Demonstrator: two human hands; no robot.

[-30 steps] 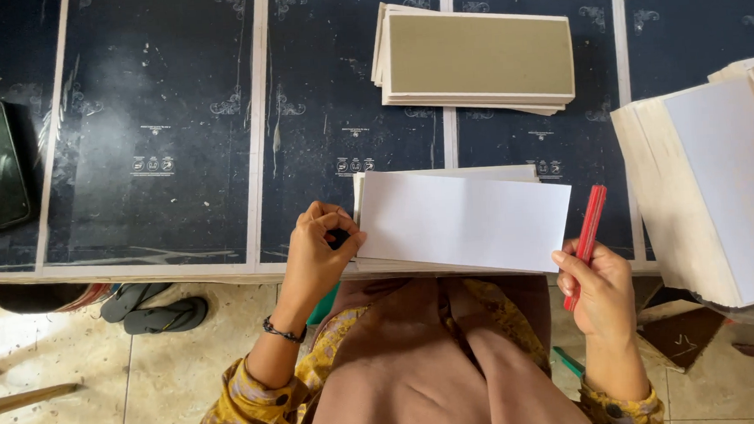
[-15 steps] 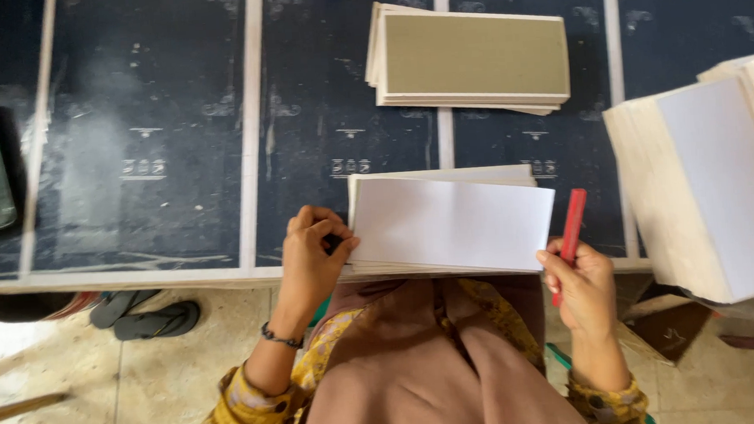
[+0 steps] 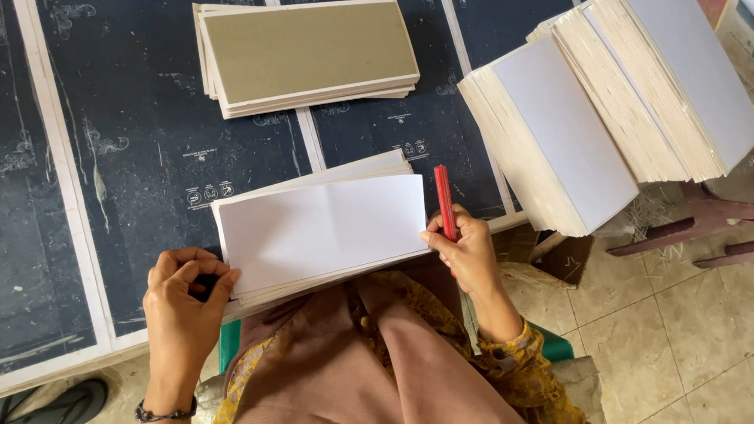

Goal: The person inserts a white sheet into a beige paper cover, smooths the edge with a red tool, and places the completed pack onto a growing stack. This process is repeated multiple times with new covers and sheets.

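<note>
Head view: a white paper stack (image 3: pixel 322 228) is held at the near table (image 3: pixel 134 164) edge. Its left end is pinched by the left hand (image 3: pixel 184 304). A red pen (image 3: pixel 444 204) is gripped in the right hand (image 3: pixel 465 250) beside it. Farther off, green boards (image 3: pixel 308 52) and tall paper piles (image 3: pixel 612 105) are seen.

A small bindery or paper workshop: tall stacks of white sheets (image 3: pixel 621 104) and a pile of greenish boards (image 3: pixel 308 52) lie on a dark, worn bench (image 3: pixel 133 147) over a tiled floor (image 3: pixel 684 325).
</note>
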